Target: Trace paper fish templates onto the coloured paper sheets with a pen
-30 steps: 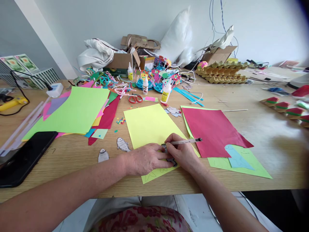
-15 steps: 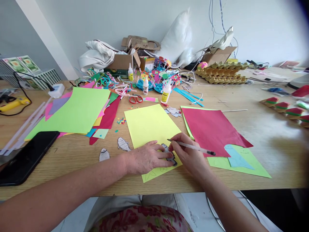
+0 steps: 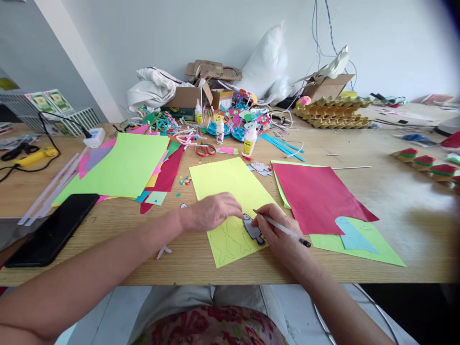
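A yellow sheet (image 3: 226, 179) lies before me with pencilled fish outlines on its lower part. On its right edge rests a grey fish cutout (image 3: 253, 230). My right hand (image 3: 282, 230) holds a clear pen (image 3: 283, 227) with a black end, its tip pointing up-left above the cutout. My left hand (image 3: 215, 211) is over the sheet's left side, fingers bent together and pointing right toward the cutout; whether anything is between the fingertips is hidden. Another cutout shows partly beside the left forearm, its tail (image 3: 164, 251) visible below.
Green paper (image 3: 118, 165) and a black phone (image 3: 53, 230) lie left. Red paper (image 3: 319, 191) and a blue fish shape (image 3: 354, 235) are right. Behind stand a glue bottle (image 3: 249, 140), red scissors (image 3: 205, 150), craft pieces, boxes and egg trays (image 3: 332, 112).
My left hand has lifted off the fish cutout and moved up-left, its fingers drawn together. The cutout and pencilled outlines are more exposed. My right hand still holds the pen, now tilted more steeply.
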Tool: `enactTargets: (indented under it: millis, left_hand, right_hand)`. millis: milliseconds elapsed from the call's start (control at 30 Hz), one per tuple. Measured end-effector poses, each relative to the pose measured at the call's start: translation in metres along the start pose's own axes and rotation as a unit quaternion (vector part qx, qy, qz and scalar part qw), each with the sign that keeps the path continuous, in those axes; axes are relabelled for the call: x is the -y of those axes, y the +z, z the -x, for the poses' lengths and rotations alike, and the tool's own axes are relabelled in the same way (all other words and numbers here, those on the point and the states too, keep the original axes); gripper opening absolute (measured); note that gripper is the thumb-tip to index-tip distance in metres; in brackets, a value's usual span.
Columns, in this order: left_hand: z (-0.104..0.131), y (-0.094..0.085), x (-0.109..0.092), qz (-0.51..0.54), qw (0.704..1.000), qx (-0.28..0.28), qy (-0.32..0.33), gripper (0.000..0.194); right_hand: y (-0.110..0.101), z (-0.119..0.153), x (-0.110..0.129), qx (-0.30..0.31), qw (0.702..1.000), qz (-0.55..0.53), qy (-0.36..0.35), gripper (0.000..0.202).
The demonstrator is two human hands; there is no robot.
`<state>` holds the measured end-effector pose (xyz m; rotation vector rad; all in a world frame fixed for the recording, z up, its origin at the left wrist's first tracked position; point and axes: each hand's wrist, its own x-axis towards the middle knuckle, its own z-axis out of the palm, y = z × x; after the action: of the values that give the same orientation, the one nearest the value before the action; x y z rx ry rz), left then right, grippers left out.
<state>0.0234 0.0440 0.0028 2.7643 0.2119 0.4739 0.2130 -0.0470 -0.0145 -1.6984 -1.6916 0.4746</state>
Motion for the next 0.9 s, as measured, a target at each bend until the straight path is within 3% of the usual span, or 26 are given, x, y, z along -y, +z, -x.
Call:
enactTargets:
  millis: [133, 367, 700, 900]
  left_hand:
    - [-0.016, -0.01, 0.017, 0.041, 0.998, 0.006, -0.036, 0.039]
    - [-0.04, 0.007, 0.03, 0.158, 0.979, 0.055, -0.116, 0.033]
    - [-0.037, 0.012, 0.031, 0.244, 0.955, 0.092, -0.141, 0.033]
    - [-0.037, 0.014, 0.032, 0.23, 0.959, 0.102, -0.13, 0.031]
  right_hand:
    - [-0.001, 0.001, 0.001, 0.003, 1.0, 0.013, 0.003, 0.009]
    - [0.0, 0.005, 0.001, 0.001, 1.0, 0.007, 0.003, 0.009]
    - [0.002, 0.007, 0.003, -0.014, 1.0, 0.02, 0.017, 0.01]
    - [-0.001, 0.008, 0.003, 0.0, 0.999, -0.018, 0.044, 0.011]
